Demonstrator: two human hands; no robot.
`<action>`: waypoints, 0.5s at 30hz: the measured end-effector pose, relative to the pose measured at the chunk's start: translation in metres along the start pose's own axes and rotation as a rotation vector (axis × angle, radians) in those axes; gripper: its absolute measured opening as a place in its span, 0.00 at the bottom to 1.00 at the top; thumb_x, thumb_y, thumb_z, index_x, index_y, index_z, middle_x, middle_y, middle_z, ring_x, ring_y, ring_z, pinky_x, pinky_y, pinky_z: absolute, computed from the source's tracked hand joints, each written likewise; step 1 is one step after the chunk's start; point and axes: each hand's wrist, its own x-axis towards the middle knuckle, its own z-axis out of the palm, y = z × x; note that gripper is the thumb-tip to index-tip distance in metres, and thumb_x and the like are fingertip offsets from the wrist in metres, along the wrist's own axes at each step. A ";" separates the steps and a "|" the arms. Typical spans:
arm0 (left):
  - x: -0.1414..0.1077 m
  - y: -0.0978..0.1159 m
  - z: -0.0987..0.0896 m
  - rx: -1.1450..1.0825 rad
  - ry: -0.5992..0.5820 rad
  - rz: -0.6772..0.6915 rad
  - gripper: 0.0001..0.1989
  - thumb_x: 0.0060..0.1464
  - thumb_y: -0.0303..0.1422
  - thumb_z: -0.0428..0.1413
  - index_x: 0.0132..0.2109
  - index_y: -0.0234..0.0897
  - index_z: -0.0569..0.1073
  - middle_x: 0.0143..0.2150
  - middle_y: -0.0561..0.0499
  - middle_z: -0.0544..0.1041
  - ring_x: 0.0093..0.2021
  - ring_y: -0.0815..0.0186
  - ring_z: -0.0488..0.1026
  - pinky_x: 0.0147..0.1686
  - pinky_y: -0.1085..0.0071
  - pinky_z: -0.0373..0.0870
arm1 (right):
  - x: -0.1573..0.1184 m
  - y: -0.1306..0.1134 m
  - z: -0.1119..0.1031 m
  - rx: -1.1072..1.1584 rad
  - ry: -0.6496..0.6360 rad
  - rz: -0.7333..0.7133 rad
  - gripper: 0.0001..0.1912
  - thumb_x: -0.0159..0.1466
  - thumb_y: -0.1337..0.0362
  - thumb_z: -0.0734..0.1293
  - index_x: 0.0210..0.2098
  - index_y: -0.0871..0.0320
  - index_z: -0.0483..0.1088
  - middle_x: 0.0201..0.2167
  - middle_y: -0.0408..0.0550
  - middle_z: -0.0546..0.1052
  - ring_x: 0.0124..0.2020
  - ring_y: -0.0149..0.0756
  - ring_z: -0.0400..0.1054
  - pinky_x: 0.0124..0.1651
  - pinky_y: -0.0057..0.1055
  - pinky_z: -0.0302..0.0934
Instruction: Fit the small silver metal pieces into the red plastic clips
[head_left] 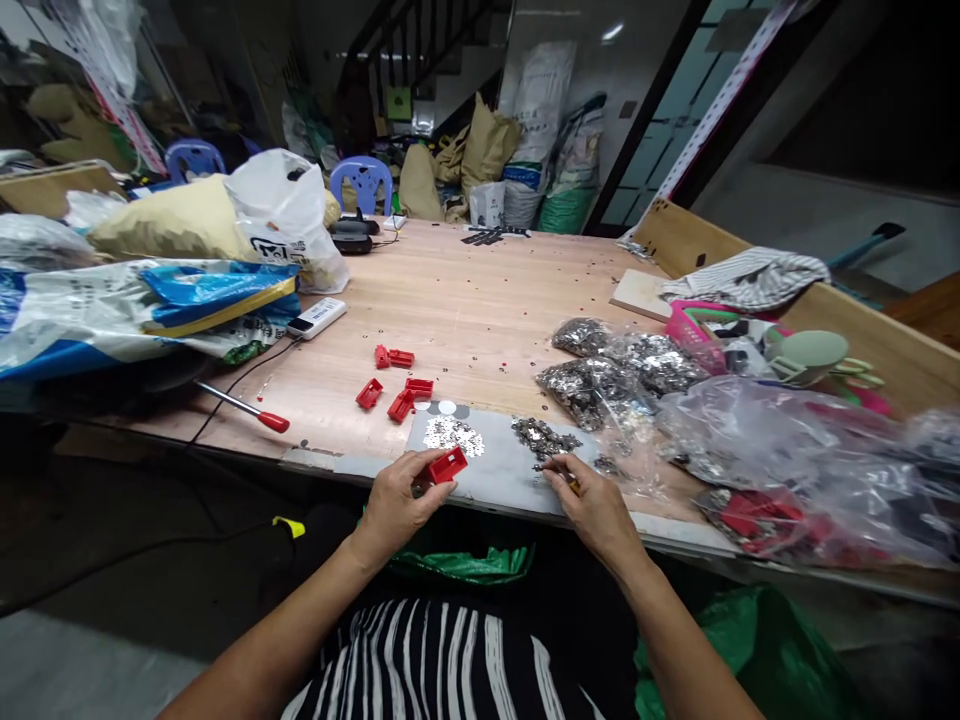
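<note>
My left hand (397, 505) is closed around a small red plastic housing (448, 466), its hollow side facing up, just above the table's front edge. My right hand (596, 505) pinches a slim tool (574, 486) with a yellow part; most of it is hidden in the fingers. Those fingertips are at the near edge of a pile of small dark metal parts (544, 438). Flat, shiny silver pieces (454, 436) lie in a heap between the hands, on a grey mat (496, 470). Several more red housings (401, 405) rest on the wood to the left.
Clear bags of metal parts (585, 390) crowd the right, beside a plastic bag (780, 440) and a pink basket (694, 325). At left are a red-handled screwdriver (271, 421), a white power bank (318, 318) with a cable, and large bags (172, 300). The wooden table (450, 290) extends forward.
</note>
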 end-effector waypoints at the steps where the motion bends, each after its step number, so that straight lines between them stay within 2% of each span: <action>1: -0.001 0.001 0.000 0.026 0.001 0.037 0.18 0.47 0.36 0.63 0.47 0.43 0.76 0.46 0.47 0.76 0.42 0.60 0.72 0.46 0.67 0.68 | -0.001 -0.007 0.002 0.052 -0.013 0.008 0.10 0.63 0.57 0.61 0.37 0.56 0.70 0.33 0.47 0.77 0.31 0.36 0.69 0.35 0.30 0.60; 6: -0.004 0.006 0.002 0.241 -0.001 0.202 0.17 0.50 0.36 0.59 0.49 0.40 0.74 0.40 0.47 0.76 0.33 0.64 0.71 0.39 0.67 0.69 | -0.005 -0.046 0.015 0.245 -0.108 -0.031 0.11 0.63 0.56 0.62 0.36 0.56 0.71 0.29 0.44 0.75 0.27 0.32 0.65 0.30 0.26 0.57; 9: -0.004 0.011 0.003 0.289 -0.023 0.217 0.15 0.52 0.36 0.58 0.47 0.38 0.74 0.38 0.47 0.74 0.32 0.66 0.70 0.35 0.69 0.69 | -0.004 -0.060 0.024 0.376 -0.126 -0.039 0.11 0.63 0.56 0.63 0.36 0.57 0.71 0.29 0.44 0.74 0.26 0.30 0.63 0.29 0.26 0.56; 12: -0.006 0.016 0.005 0.043 -0.117 0.035 0.10 0.51 0.37 0.58 0.39 0.36 0.73 0.36 0.48 0.73 0.34 0.65 0.71 0.35 0.69 0.70 | -0.004 -0.067 0.032 0.493 -0.136 -0.019 0.12 0.63 0.55 0.64 0.37 0.57 0.71 0.27 0.42 0.73 0.24 0.29 0.61 0.27 0.25 0.56; 15: -0.007 0.019 0.010 -0.478 -0.257 -0.269 0.11 0.52 0.38 0.58 0.36 0.35 0.68 0.35 0.48 0.74 0.33 0.65 0.72 0.33 0.67 0.72 | -0.007 -0.074 0.039 0.543 -0.123 -0.013 0.11 0.62 0.55 0.65 0.36 0.57 0.71 0.25 0.42 0.72 0.24 0.29 0.62 0.27 0.25 0.57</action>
